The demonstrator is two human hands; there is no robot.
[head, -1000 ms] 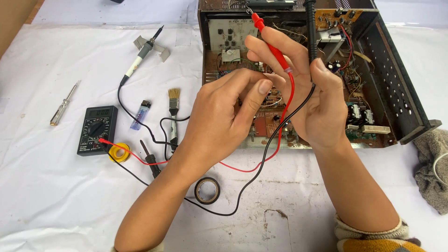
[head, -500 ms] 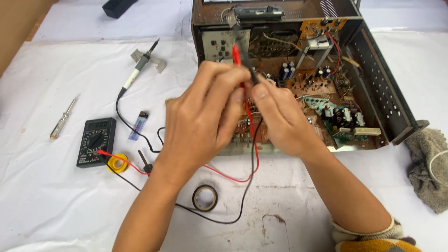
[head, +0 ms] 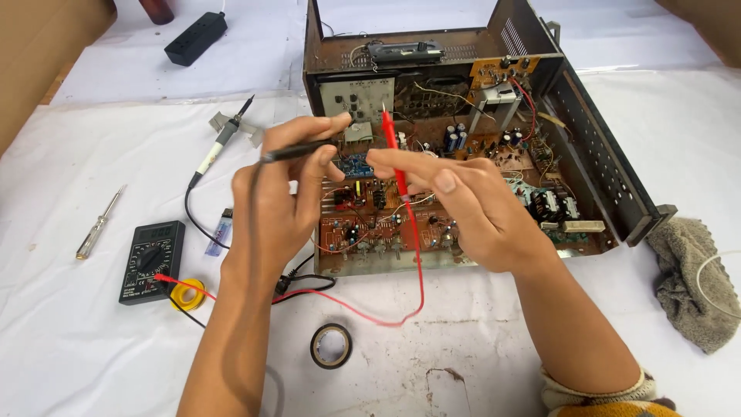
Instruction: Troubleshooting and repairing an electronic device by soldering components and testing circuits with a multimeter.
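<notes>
White cloth (head: 93, 340): 2 probes – black (head: 297, 151) in L hand (head: 282, 208), red (head: 394, 150) in R hand (head: 463, 208).

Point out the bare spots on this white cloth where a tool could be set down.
Bare cloth lies at the near left, bordered by the black multimeter and the roll of black tape. Another patch is far left, between the black power strip and the soldering iron. It is crowded around the open metal chassis, where the left hand and right hand hold probes.

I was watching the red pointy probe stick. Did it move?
Yes. The thin red probe in the right hand has swung from slanted to nearly upright, tip over the open metal chassis.
</notes>
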